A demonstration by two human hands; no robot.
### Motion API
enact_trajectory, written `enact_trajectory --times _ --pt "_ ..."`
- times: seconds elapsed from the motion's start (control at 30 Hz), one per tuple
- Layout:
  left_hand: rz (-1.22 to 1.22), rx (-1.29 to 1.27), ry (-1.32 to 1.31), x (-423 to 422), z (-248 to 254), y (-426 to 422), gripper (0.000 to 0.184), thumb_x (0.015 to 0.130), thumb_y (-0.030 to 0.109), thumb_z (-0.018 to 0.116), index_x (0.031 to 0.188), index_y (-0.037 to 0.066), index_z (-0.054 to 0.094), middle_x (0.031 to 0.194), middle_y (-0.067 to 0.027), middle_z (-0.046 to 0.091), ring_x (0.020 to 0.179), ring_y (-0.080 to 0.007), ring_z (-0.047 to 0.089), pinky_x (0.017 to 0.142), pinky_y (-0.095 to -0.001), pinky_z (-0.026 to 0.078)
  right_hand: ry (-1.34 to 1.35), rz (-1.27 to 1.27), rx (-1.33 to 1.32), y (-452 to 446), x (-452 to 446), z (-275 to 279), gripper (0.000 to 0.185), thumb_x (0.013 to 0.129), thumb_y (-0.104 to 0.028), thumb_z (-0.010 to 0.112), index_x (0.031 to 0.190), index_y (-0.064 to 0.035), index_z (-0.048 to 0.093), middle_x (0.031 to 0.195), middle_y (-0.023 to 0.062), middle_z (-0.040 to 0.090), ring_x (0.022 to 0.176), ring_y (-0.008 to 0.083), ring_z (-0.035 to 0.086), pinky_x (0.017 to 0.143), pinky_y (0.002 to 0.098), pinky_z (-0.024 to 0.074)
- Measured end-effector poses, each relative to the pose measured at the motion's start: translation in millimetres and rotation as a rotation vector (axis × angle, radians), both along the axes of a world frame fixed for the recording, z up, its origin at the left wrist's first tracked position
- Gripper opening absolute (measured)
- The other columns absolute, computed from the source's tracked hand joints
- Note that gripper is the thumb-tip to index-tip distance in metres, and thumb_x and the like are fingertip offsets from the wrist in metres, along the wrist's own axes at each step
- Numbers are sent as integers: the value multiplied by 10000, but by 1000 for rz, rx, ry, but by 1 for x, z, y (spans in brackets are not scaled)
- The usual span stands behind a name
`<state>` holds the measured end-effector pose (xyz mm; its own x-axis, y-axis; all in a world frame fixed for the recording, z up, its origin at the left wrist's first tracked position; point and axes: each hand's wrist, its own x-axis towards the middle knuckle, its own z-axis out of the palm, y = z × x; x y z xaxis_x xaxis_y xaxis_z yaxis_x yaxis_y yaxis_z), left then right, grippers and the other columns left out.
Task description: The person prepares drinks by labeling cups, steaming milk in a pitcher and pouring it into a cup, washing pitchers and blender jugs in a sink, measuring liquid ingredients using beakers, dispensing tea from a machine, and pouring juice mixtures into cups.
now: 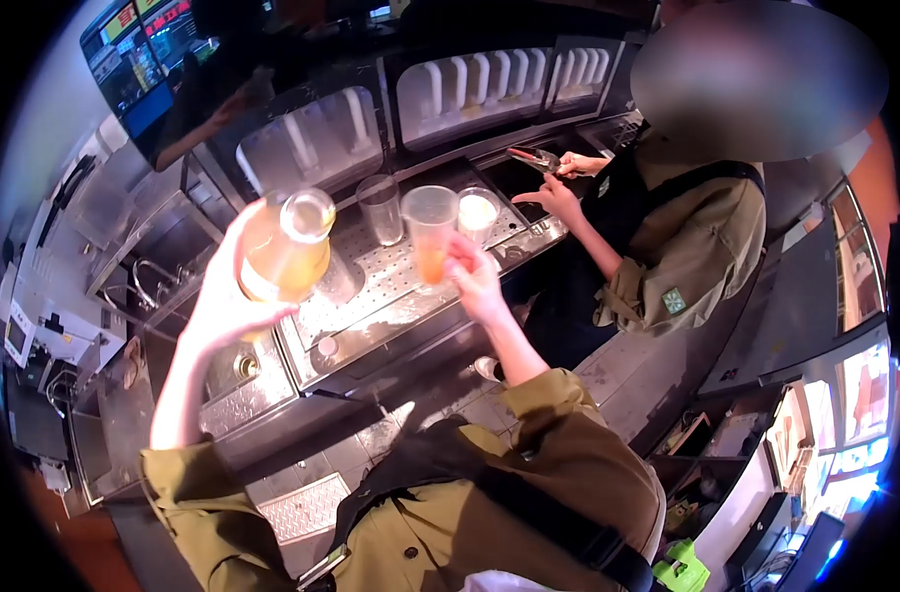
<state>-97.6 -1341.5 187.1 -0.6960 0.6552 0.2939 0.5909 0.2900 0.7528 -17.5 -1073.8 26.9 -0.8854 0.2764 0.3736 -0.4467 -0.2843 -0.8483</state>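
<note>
My left hand (231,281) is wrapped round a clear bottle (287,259) of yellow-orange liquid, raised on the left with its mouth tilted up towards me. My right hand (472,279) grips a clear plastic cup (431,225) from its right side, and orange liquid shows in the cup's lower part. The bottle and cup are apart. Just behind the cup, an empty-looking clear cup (380,210) stands on the perforated steel counter (366,259). To the right of the held cup is another clear cup (477,212) with pale contents.
A co-worker (667,232) stands at the right, holding a dark tool with red on it (535,159) over the counter. Containers with white handles (474,84) line the back. A sink drain (246,367) is at the lower left, and shelves (716,434) stand at the lower right.
</note>
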Motion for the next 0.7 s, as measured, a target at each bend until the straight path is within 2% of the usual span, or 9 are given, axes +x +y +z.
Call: enact_trajectory --times 0.03,0.13,0.23,0.33,0.43,0.53,0.6,0.7 --pt "3 55 -60 1 -16 -1 1034 463 316 795 1313 46 272 1267 -121 396 1195 -227 375 1019 -364 271 -5 -66 88 20 0 -9 455 820 -111 561 1233 9 413 1160 107 530 1053 176 512 911 311 401" --pt "11 206 -267 15 -56 -4 1078 462 320 820 1326 56 232 1282 -106 364 1206 -224 354 1018 -364 261 -82 -336 99 69 -4 -44 467 812 -143 584 1224 10 429 1104 93 559 991 159 536 850 288 425" --pt "20 219 -306 27 -91 -16 1068 466 283 823 1319 14 239 1269 -133 379 1194 -236 370 1008 -358 281 -295 -589 488 111 -7 -57 410 795 -182 610 1151 -4 513 1008 102 599 907 143 564 775 257 436" --pt "41 208 -369 37 -113 -29 1077 461 272 831 1318 3 236 1263 -140 382 1184 -241 381 1001 -360 293 -461 -644 664 137 -16 -70 419 802 -282 588 1118 -13 532 952 143 626 872 212 611 758 293 456" --pt "76 197 -380 47 -122 -43 1067 464 265 831 1315 1 243 1261 -145 385 1179 -246 387 997 -362 299 -569 -777 1084 149 -20 -62 408 779 -316 601 1083 -44 571 852 111 640 759 210 618 688 319 468" --pt "130 168 -324 52 -137 -65 1056 467 250 831 1311 -1 249 1257 -148 388 1172 -245 393 991 -363 307 -700 -656 1311 149 -22 -29 415 767 -368 590 1067 -82 585 875 127 635 805 273 609 707 374 467" --pt "162 182 -295 56 -145 -78 1047 467 239 830 1308 -4 254 1253 -150 390 1166 -244 397 986 -363 311 -624 -628 1544 153 -27 -16 304 756 -318 585 993 -128 605 804 90 627 796 291 594 687 393 460" --pt "193 216 -331 63 -153 -89 1026 475 228 826 1302 -6 266 1244 -149 394 1156 -243 404 979 -362 317 -469 -681 1773 160 -39 -10 261 733 -287 603 952 -145 602 791 75 608 772 273 587 670 394 438"
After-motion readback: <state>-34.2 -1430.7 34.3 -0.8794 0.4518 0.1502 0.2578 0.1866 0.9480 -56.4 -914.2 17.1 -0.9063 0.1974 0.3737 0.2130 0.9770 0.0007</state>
